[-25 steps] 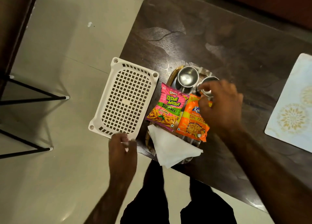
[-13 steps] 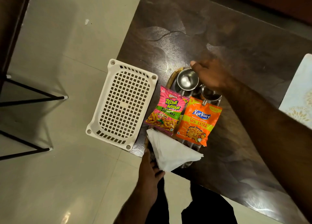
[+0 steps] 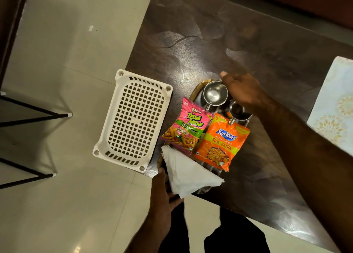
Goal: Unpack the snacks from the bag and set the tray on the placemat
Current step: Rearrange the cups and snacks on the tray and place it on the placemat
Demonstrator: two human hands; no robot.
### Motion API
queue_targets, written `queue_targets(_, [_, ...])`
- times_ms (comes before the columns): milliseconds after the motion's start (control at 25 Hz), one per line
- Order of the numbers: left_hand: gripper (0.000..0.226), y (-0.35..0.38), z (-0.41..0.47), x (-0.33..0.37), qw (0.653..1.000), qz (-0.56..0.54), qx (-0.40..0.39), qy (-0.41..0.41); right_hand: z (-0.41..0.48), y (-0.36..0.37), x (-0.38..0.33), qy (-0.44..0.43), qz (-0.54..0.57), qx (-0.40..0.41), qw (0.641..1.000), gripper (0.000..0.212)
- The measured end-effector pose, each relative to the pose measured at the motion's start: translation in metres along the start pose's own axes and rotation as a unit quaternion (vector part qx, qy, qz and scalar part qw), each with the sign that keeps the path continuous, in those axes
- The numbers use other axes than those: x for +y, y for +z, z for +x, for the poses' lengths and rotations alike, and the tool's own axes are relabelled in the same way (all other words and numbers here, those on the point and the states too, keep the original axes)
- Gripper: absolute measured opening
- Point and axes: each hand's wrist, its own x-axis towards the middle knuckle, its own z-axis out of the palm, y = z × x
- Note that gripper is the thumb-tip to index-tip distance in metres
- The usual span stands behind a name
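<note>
The tray [image 3: 197,89] sat at the near-left corner of the dark table [image 3: 248,52], w/ both hands at its ends. The left hand [image 3: 162,191] gripped the near end, thumb up by the rim, fingers hidden under the white paper napkin [image 3: 189,176]. The right hand [image 3: 242,90] reached across to the far end, fingers curled down over the rim beside the steel cup [image 3: 214,93]; whether they actually clamped it couldn't be told.

On the tray: a pink Bingo Tedhe Medhe packet [image 3: 188,126], glossy, and an orange Kurkure packet [image 3: 222,141] just beside it, touching. A second steel cup [image 3: 238,111] was partly covered by the right wrist. The tray looked oval, w/ a wood-tone rim and shiny metal base, mostly buried under its load.

A white plastic perforated basket [image 3: 133,119], rectangular, lay upside down just left of the tray, overhanging the table's left edge. The pale patterned placemat [image 3: 336,104] lay well apart at the right edge, cut off by the frame.
</note>
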Motion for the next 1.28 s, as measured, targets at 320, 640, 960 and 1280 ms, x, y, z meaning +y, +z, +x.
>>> queue_targets(320, [0.040,0.004,-0.015,0.009,0.984,0.103,0.019,0.144,-0.035,-0.024,0.066,0.042,0.023,0.071,0.996,0.066])
queue_targets(640, [0.036,0.067,-0.040,0.031,0.960,0.178,-0.011,0.215,-0.111,-0.078,0.160,0.125,0.140,0.134,0.973,0.064])
queue_targets(960, [0.031,0.224,-0.062,0.013,0.927,0.269,-0.102,0.239,-0.166,-0.160,0.300,0.225,0.203,0.171,0.937,0.081])
queue_targets(1280, [0.028,0.387,-0.073,-0.019,0.846,0.391,-0.134,0.337,-0.170,-0.236,0.410,0.262,0.274,0.224,0.898,0.083])
